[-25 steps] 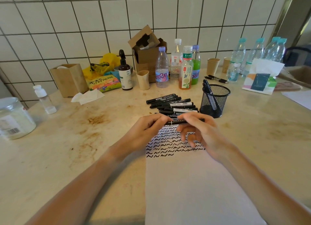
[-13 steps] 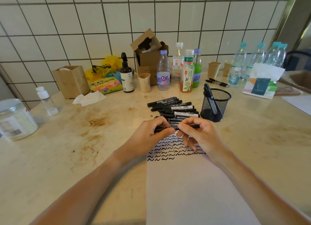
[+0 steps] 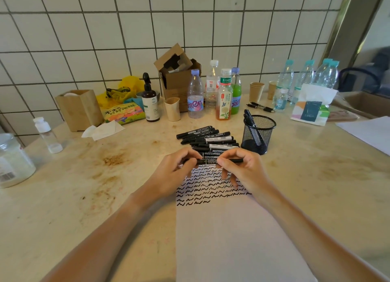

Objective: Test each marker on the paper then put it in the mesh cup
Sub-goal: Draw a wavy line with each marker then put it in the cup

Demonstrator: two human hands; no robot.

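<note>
Both hands grip one marker [image 3: 207, 161] level over paper [image 3: 232, 239]: left hand [image 3: 177, 172] pinches cap end, right hand [image 3: 238, 167] barrel, likely uncapping for test.

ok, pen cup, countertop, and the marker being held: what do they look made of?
Mesh cup: black wire mesh, likely painted metal; you can see the markers inside through the holes. Table: looks like polished beige stone or a stone look-alike, with a mottled pattern, faint sheen and brown stains. Marker, held in left hand and right hand: probably black plastic, smooth barrel with printed label.
</note>
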